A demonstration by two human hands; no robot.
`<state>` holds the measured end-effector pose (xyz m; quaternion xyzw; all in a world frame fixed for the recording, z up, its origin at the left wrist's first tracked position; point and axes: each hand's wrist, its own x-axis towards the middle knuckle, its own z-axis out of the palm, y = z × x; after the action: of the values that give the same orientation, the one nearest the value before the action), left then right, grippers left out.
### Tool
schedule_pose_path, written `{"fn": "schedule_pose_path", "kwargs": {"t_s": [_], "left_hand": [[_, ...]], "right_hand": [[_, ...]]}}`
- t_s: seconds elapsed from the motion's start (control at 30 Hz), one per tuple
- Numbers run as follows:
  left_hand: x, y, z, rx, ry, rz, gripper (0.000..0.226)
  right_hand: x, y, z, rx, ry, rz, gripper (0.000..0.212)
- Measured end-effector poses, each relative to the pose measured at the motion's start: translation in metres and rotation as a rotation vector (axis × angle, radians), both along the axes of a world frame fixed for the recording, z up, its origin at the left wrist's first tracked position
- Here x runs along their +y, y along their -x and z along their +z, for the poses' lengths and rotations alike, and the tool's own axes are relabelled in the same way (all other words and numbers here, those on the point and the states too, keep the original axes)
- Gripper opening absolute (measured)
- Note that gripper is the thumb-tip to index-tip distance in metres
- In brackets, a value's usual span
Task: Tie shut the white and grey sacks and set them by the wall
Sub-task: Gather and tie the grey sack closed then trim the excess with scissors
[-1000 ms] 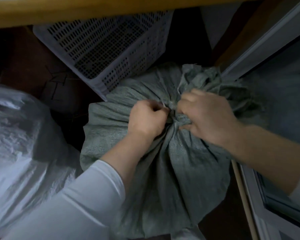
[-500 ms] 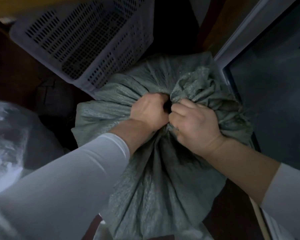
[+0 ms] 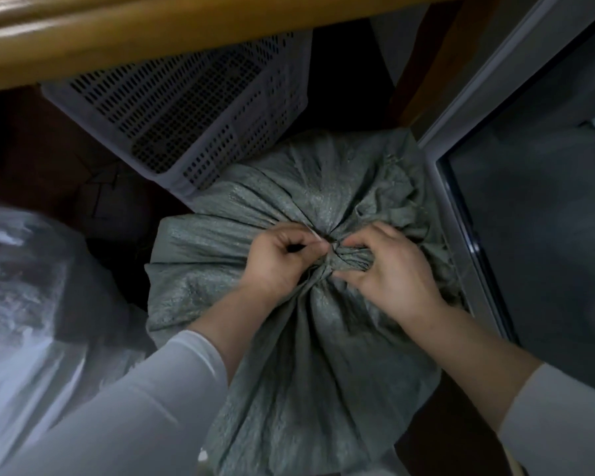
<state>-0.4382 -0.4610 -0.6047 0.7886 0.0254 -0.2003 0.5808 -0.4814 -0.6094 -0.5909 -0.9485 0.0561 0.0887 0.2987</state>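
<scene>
Grey sack (image 3: 306, 355) stands between the perforated basket (image 3: 186, 115) and the door frame (image 3: 461, 139), mouth gathered. Half a second ago both fists were clamped on the neck. Now the left hand (image 3: 282, 259) pinches at the gather with fingertip and thumb, and the right hand (image 3: 392, 269) curls round the bunched neck. Judged: cinching done, knotting begun. White sack (image 3: 31, 286) lies at left, unhandled.

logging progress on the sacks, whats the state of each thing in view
grey sack, mouth gathered into a bunched neck, no knot visible
left hand, pinches the neck
right hand, grips the bunched neck
white sack, blurred, cannot tell if tied
plastic crate, tilted, beside the grey sack
</scene>
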Motion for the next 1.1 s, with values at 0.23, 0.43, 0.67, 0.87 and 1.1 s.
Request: {"fn": "schedule_pose_path", "kwargs": {"t_s": [0.23, 0.43, 0.67, 0.87, 1.1], "left_hand": [[-0.012, -0.014, 0.002, 0.038, -0.398, -0.288, 0.016], [0.008, -0.005, 0.028, 0.270, -0.078, 0.050, 0.018], [0.048, -0.003, 0.067, 0.282, -0.138, 0.155, 0.036], [0.082, -0.002, 0.117, 0.158, -0.180, 0.156, 0.028], [0.131, -0.032, 0.189, -0.058, -0.171, 0.287, 0.019]], "right_hand": [[0.000, 0.008, -0.010, -0.083, -0.019, 0.018, 0.027], [0.002, -0.003, 0.021, -0.003, 0.062, 0.117, 0.048], [0.024, -0.017, 0.068, 0.103, 0.335, 0.241, 0.060], [0.052, -0.028, 0.110, 0.049, 0.337, 0.283, 0.042], [0.125, -0.082, 0.187, -0.186, 0.232, 0.334, 0.023]]}}
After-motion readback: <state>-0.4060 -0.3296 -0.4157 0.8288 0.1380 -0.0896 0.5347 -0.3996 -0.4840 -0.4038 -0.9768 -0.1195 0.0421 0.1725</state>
